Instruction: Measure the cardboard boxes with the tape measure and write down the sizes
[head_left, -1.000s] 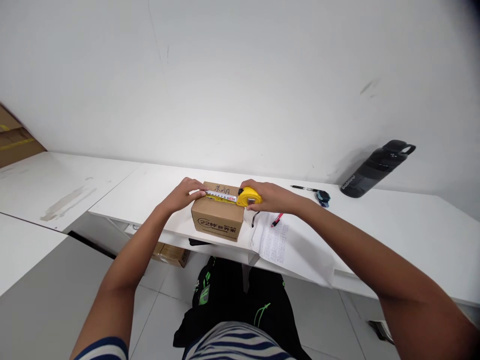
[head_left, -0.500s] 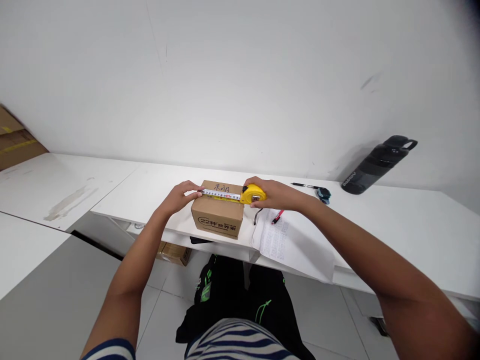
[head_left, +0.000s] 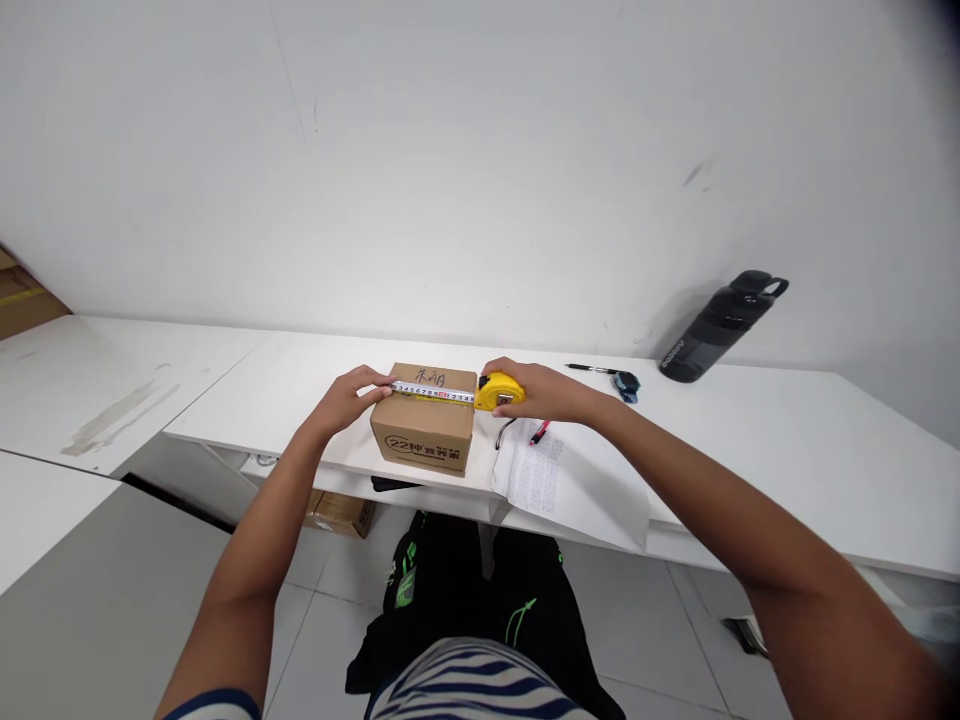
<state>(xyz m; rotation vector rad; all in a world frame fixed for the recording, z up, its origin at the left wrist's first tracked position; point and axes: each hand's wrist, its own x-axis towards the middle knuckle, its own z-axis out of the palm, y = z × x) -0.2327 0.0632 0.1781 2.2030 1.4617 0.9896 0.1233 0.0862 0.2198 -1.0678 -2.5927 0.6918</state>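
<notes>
A small brown cardboard box [head_left: 424,440] with black print sits near the front edge of the white desk [head_left: 750,440]. My right hand [head_left: 541,391] grips a yellow tape measure [head_left: 497,391] at the box's right top edge. Its white blade [head_left: 431,392] runs leftward across the top of the box. My left hand [head_left: 347,398] pinches the blade's end at the box's left top edge.
A printed paper sheet [head_left: 570,482] lies right of the box with a red pen [head_left: 538,433] on it. Farther back are a black pen [head_left: 589,368], a small dark object [head_left: 626,384] and a black water bottle [head_left: 720,323] leaning on the wall. A black bag [head_left: 480,590] is under the desk.
The blade has been drawn out farther over the box top and both hands have shifted slightly; the view has swung a little, so everything sits further left.
</notes>
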